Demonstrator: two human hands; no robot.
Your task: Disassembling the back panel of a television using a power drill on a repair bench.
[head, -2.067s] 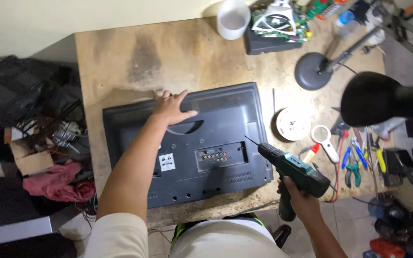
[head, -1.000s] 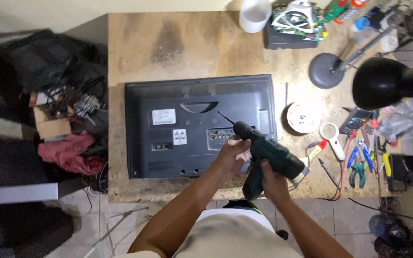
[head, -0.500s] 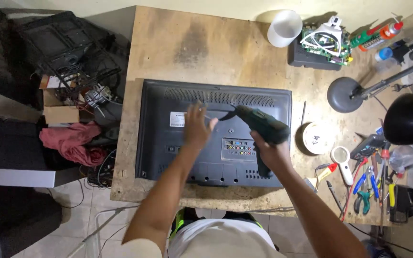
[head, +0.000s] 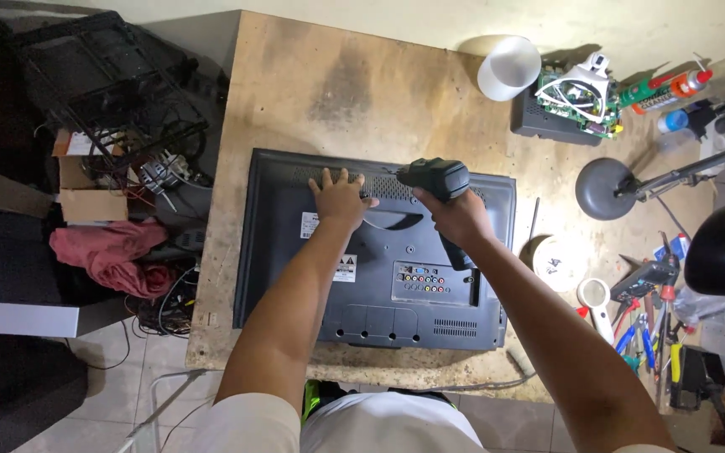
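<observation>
Overhead view of a worn wooden workbench (head: 312, 92). A flat-screen television (head: 295, 277) is lying face down on it, its dark grey back panel facing up. The left hand (head: 339, 199) is resting spread and flat on the panel near the upper edge, holding nothing. The right hand (head: 461, 216) is gripping a dark green cordless drill (head: 431, 178), whose bit is pointing left at the panel's upper edge, just beside the left fingertips. Right of the television are lying a tape roll (head: 557, 262), a white magnifier (head: 595, 298) and scattered pliers (head: 644, 335); a white cup (head: 508, 68) and circuit board (head: 576, 94) are sitting at the far edge.
</observation>
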